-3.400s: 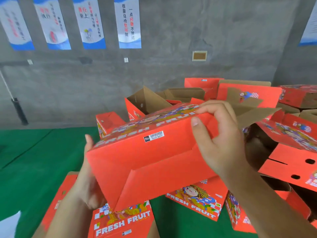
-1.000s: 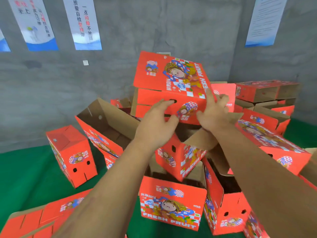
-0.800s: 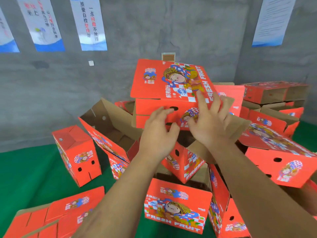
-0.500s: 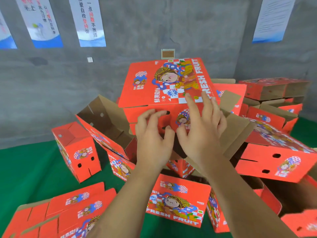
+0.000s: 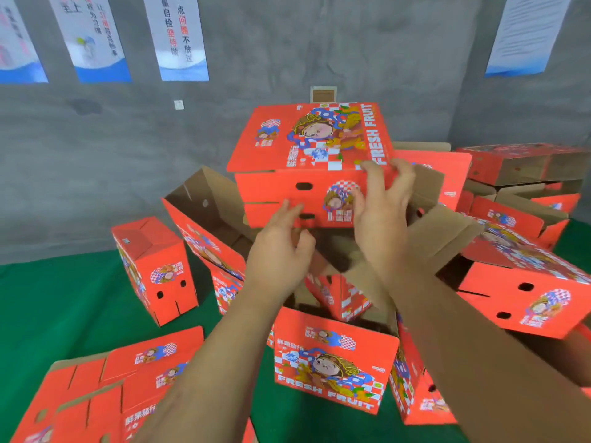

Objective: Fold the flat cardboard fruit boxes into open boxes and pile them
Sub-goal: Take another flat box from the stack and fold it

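Head view, items listed near to far.

Flat boxes [image 5: 105,385]: red printed cardboard, unfolded, lying overlapped on the green floor [image 5: 64,302] at lower left, beneath the left forearm.

Front box [image 5: 332,362]: folded, standing on the floor between the two forearms, "FRESH FRUIT" panel facing the camera, open top.

Left hand [image 5: 278,251]: raised in front of the pile, fingers [image 5: 287,209] loosely curled and apart, holding nothing; fingertips at or just short of the lower front edge of the top box, contact not clear.

Right hand [image 5: 380,212]: raised beside the left, fingers spread and relaxed, gripping nothing; fingertips at the near right corner of the top box, whether touching cannot be told.

Top box [image 5: 307,161]: folded, resting highest on the pile, printed cartoon panel and "FRESH FRUIT" lettering tilted up towards the camera, front side with two oval holes.

Pile [image 5: 499,257]: many folded red boxes heaped at varied angles behind and right of the hands, several showing brown insides and loose flaps.

Open box [image 5: 204,219]: left of the pile, tipped, brown interior showing.

Single box [image 5: 153,266]: standing on end on the floor, apart at left.

Concrete wall [image 5: 319,43]: grey, carrying posters [image 5: 179,36] with Chinese text.
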### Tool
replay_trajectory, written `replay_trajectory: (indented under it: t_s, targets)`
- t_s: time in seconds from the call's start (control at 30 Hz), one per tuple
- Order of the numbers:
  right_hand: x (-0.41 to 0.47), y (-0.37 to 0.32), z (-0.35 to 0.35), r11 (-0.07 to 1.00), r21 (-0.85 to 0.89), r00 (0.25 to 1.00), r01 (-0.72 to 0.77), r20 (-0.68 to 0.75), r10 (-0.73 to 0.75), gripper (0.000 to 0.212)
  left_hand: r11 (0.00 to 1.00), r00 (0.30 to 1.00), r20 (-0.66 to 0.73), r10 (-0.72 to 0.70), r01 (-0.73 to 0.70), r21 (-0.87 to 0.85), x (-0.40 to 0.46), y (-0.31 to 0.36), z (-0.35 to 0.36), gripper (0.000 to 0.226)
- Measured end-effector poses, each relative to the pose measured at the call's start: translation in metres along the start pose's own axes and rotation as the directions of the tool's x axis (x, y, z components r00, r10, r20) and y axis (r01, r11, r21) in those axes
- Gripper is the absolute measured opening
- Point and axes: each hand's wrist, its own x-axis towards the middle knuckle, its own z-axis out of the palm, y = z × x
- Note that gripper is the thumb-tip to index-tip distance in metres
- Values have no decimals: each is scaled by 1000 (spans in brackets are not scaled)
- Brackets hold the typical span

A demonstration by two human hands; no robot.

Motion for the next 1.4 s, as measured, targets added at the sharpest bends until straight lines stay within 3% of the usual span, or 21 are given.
replay_trajectory:
  t_s: [0.03,0.1,0.17,0.3,0.4,0.5,0.77,0.9,1.03,1.1,1.17,1.23,1.3,1.33,1.4]
  targets:
    - [18,5,8,994,-104,986,-26,164,43,65,1000,1000,-11,-8,8,-28,4,1,-4,51]
    - [53,11,16,960,-280,873,-28,461,160,82,997,998,-57,-20,16,-76,6,3,-10,46]
    - [77,8,17,954,-299,784,-38,583,214,88,993,996,-78,-52,43,-112,6,3,-14,44]
    - [58,-23,9,995,-100,915,13,403,29,64,969,989,-48,-139,126,-212,9,-4,-12,34]
    - [18,-44,2,993,46,935,110,335,-119,46,960,986,-47,-159,144,-241,9,-6,-7,37]
    - [-18,-54,2,973,194,902,129,384,-196,42,943,982,-56,-181,157,-293,1,-15,-1,34]
    - [-128,-55,34,940,340,855,30,478,-200,45,877,938,-83,-335,279,-391,-66,-76,15,34]
    - [-189,-51,61,928,370,773,-39,599,-207,47,817,864,-47,-501,454,-356,-121,-127,24,35]
    - [-245,-41,89,958,269,620,-100,770,-152,53,745,771,-28,-636,603,-286,-175,-173,29,36]
    - [-275,-37,101,966,162,481,-200,876,-47,53,712,730,-15,-683,661,-234,-202,-193,30,35]
    - [-307,-34,107,927,-13,233,-376,966,109,56,675,678,0,-735,732,-94,-231,-215,29,35]
    - [-340,-27,108,830,-245,-66,-501,967,246,64,596,590,92,-802,785,169,-262,-236,28,56]
    - [-369,-18,106,760,-428,-282,-488,902,327,77,512,440,266,-858,689,513,-299,-253,27,94]
    - [-379,-15,104,751,-477,-326,-457,875,357,79,507,376,342,-861,582,636,-317,-258,26,110]
    - [-393,-11,106,757,-509,-313,-409,858,407,83,550,338,440,-832,394,736,-351,-266,25,129]
